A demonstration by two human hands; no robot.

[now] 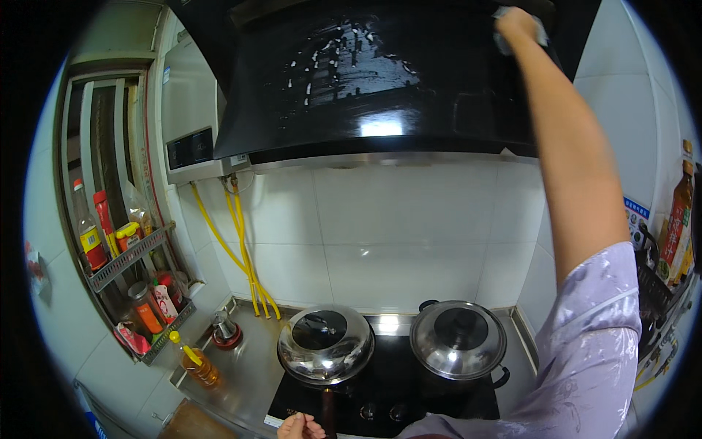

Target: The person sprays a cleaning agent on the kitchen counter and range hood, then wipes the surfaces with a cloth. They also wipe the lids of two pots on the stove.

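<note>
High at the right, my right hand [518, 26] presses a pale, crumpled cloth [502, 41] against the glossy black front of a range hood [471, 82]. White wet streaks and droplets cover the hood's middle. At the bottom edge, my left hand [300, 427] has its fingers curled in, with nothing visible in them. It is beside the dark pan handle [328, 409] and partly cut off by the frame. A pan with a domed steel lid [326, 359] sits on the left of the black gas cooktop [439, 400]. A lidded pot [458, 367] is on its right.
An oil bottle with a yellow cap [200, 367] and a small metal-topped jar [225, 329] stand left of the cooktop. Condiments fill a window rack [129, 258]. Yellow hoses [244, 247] hang below a water heater [192, 110]. More bottles [677, 219] are at the right.
</note>
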